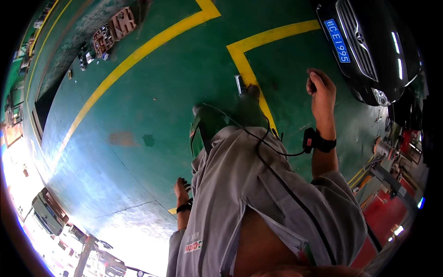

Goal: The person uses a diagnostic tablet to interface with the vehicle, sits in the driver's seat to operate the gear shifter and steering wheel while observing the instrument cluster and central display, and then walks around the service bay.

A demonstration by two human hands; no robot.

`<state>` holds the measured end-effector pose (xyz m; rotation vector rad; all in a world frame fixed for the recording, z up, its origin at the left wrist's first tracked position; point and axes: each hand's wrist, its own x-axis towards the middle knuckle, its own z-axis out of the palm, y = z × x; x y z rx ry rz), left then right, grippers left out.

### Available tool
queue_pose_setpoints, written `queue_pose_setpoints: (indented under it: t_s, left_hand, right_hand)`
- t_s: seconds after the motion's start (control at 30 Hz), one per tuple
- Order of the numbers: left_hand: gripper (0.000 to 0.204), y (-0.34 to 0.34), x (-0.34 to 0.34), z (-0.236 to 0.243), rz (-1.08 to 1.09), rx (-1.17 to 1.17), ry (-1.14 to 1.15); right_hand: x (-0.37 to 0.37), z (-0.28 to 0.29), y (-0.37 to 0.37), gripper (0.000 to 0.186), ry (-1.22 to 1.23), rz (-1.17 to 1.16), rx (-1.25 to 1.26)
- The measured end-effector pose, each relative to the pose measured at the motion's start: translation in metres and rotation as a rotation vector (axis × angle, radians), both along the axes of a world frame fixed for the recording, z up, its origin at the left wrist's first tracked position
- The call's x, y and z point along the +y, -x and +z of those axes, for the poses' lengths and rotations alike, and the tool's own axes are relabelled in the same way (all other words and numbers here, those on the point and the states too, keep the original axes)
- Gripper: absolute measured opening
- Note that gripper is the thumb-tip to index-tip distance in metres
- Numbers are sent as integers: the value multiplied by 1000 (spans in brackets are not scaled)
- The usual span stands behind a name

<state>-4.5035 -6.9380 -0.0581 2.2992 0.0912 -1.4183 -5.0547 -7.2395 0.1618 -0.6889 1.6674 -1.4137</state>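
Observation:
My right hand (321,87) is raised out in front to the right, over the green floor and near the front of a black car (369,51). Its fingers curl inward, and I see nothing in them. On that wrist sits a dark strap with a small black box (310,140), from which a black cable (286,153) runs across my grey jacket. Low at my left side hangs my left hand (182,187), fingers loosely apart and holding nothing. It touches nothing that I can see. A dark band circles its wrist.
Yellow lines (124,60) mark the green floor (175,69). A shiny metal cylinder (240,85) is beside my foot. Crates of parts (113,30) lie at the far left. At the right stand a lift arm (387,180) and red equipment. Another vehicle (48,212) is at the lower left.

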Motion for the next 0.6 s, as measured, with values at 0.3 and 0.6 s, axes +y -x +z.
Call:
queue_pose_setpoints:
  t_s: [0.3, 0.6]
  left_hand:
    - [31, -119, -117, 6, -171, -185, 32]
    - [35, -79, -318, 84, -703, -164, 255]
  right_hand:
    - [20, 5, -13, 21, 29, -83, 83]
    - [99, 3, -46, 22, -199, -336, 24]
